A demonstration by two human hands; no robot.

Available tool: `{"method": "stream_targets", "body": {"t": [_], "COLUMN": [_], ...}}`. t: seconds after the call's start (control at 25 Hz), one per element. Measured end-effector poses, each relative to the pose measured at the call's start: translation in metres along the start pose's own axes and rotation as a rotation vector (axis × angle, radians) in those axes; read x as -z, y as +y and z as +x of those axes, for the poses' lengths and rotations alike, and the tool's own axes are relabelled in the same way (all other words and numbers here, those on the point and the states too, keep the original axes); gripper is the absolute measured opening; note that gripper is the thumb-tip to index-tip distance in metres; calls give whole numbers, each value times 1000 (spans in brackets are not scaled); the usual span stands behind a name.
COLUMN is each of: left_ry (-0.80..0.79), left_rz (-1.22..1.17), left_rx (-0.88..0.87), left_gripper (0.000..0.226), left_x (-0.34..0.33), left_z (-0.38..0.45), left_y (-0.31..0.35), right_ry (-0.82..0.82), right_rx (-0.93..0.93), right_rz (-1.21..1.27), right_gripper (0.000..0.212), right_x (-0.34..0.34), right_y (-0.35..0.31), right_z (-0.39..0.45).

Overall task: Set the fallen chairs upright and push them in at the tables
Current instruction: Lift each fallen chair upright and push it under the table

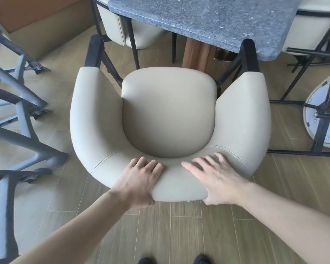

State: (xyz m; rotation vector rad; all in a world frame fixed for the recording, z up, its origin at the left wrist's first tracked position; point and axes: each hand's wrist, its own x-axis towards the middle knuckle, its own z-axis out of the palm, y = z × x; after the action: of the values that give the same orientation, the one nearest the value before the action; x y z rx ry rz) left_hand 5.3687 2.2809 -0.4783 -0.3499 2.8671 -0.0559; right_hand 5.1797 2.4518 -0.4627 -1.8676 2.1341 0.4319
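A cream upholstered armchair [170, 111] with black legs stands upright right below me, its open front facing the grey stone table [208, 18]. The chair's front legs reach the table's near edge; the seat is outside the tabletop. My left hand [139, 181] grips the top of the curved backrest, fingers over the inner side and thumb wrapped under the rim. My right hand [217, 178] lies on the backrest top beside it, fingers spread and fairly straight, slightly blurred.
Two more cream chairs [122, 29] [313, 25] sit tucked at the table's left and right sides. Dark metal frames [17, 121] crowd the left. At right, black legs stand over a round white base [313, 119]. Wood-look floor lies behind the chair.
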Motion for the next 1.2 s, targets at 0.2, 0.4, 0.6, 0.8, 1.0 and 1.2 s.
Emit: {"method": "stream_targets", "body": {"t": [0.2,0.4,0.6,0.8,1.0,1.2], "left_ry": [-50,-109,-149,-181,-155,-140], "left_rz": [-12,-59,-60,-38,-43,-74], "left_rx": [-54,-80,-109,-129,-202,-186], "left_gripper": [79,81,82,81,77,76], "left_x": [9,31,39,51,60,72], "left_z": [0,3,17,36,57,97], "left_y": [-22,-62,-72,-96,-113,-121], "right_ry": [-31,15,32,75,87,92], "right_rx": [-7,-27,-17,-25,-54,-97], "right_rz": [-15,76,145,197,225,245], "right_gripper": [103,95,89,86,88,91], "right_x": [19,36,44,53,56,68], "right_y": [-20,-39,-25,-21,-9,25], "right_z": [8,18,26,46,59,77]}}
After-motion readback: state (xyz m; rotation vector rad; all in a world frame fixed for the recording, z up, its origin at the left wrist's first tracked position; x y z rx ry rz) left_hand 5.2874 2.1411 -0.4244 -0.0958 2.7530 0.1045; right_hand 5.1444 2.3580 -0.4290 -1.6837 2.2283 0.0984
